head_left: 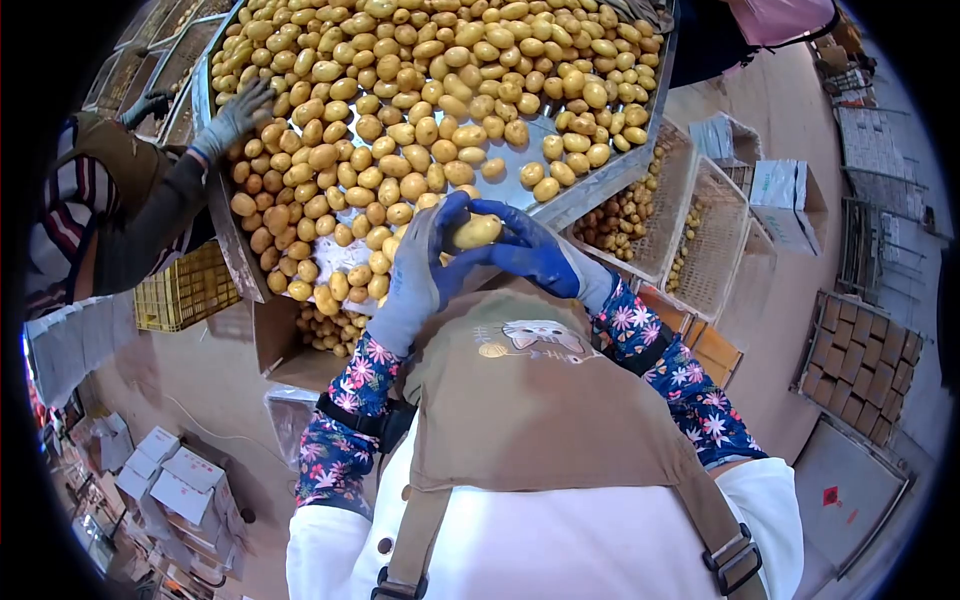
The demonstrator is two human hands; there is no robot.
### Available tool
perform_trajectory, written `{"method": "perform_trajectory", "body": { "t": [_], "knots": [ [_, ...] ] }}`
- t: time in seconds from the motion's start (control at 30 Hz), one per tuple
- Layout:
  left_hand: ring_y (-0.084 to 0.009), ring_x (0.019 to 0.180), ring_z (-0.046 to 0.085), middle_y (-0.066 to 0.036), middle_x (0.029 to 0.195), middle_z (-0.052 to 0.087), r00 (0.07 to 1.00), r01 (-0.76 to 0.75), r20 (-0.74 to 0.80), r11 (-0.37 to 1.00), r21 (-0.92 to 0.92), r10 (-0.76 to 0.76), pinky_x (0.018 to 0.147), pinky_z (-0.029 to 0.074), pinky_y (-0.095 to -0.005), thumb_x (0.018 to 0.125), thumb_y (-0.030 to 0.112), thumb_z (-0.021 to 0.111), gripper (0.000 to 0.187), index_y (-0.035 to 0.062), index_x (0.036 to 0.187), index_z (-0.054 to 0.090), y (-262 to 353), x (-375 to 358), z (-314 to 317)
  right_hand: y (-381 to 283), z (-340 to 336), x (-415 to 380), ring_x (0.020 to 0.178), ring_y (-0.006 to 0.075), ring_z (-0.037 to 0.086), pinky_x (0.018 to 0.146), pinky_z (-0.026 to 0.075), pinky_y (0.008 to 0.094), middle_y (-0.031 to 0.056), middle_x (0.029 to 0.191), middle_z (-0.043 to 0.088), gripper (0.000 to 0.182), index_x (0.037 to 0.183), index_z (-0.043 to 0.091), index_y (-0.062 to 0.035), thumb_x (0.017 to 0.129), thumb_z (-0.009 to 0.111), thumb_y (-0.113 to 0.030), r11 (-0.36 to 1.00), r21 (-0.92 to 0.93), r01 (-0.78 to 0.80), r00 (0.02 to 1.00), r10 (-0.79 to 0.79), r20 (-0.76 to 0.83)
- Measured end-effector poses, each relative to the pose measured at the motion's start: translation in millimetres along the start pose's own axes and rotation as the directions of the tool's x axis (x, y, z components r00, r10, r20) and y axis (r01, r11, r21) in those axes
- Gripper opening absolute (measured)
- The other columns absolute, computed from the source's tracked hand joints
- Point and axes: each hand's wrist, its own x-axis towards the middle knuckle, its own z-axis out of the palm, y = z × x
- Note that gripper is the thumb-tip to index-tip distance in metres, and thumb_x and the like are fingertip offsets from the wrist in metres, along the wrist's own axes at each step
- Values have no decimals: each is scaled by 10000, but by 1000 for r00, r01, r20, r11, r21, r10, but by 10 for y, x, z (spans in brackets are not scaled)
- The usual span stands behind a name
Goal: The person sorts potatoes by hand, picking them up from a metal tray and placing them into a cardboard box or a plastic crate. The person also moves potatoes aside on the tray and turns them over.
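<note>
Both hands wear grey gloves with blue-coated fingers. Between them, near the edge of the metal sorting table (600,178), is a yellow potato (478,232). My left hand (432,250) curls its fingers and thumb around the potato's left side. From the other side, my right hand (538,252) closes on the same potato. Just beyond my hands lies a wide heap of loose potatoes (400,130) on the table, with bare metal showing between some of them.
At the left, a co-worker's gloved hand (238,115) rests on the heap. Below the table stand a cardboard box with potatoes (330,328), a yellow crate (188,288) and plastic baskets (715,245). White cartons (185,480) are stacked at lower left, boxes (860,350) at right.
</note>
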Motion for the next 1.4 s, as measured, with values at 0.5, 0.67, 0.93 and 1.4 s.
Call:
{"method": "perform_trajectory", "body": {
  "t": [0.5, 0.67, 0.93, 1.4],
  "knots": [
    [-296, 993, 622, -106, 1087, 665, 988, -150, -19, 971, 187, 156, 904, 462, -417, 724, 184, 827, 788, 28, 1400, 455, 158, 26, 85, 57, -68, -17, 1326, 219, 461, 1133, 342, 388, 126, 1513, 375, 805, 1531, 196, -33, 881, 665, -104, 997, 62, 46, 998, -49, 48],
    [-310, 1088, 602, -133, 1142, 653, 978, -210, 49, 945, 250, 204, 973, 444, -418, 768, 160, 795, 753, 12, 1417, 443, 111, 18, 98, 121, -73, 46, 1305, 198, 472, 1077, 415, 365, 110, 1428, 459, 766, 1514, 261, -52, 861, 662, -70, 994, 40, 106, 994, -106, 6],
    [-385, 1287, 483, -219, 1376, 517, 984, -134, 157, 943, 305, 89, 1093, 353, -460, 843, 175, 733, 636, -32, 1377, 455, 68, -77, -90, 3, -194, -150, 1135, 190, 593, 1002, 472, 324, 89, 1287, 560, 662, 1463, 358, -68, 889, 682, -120, 995, 71, 71, 991, -62, -119],
    [-470, 1433, 215, -213, 1554, 295, 976, -80, 184, 600, 796, -113, 1159, 151, -576, 942, 419, 552, 737, 59, 1525, 279, -1242, -617, -295, 687, -1028, -1269, 696, 190, 561, 620, 478, 315, 73, 858, 564, 75, 972, 623, -49, 935, 559, -67, 934, -323, 152, 599, -348, -721]
  ]
}}
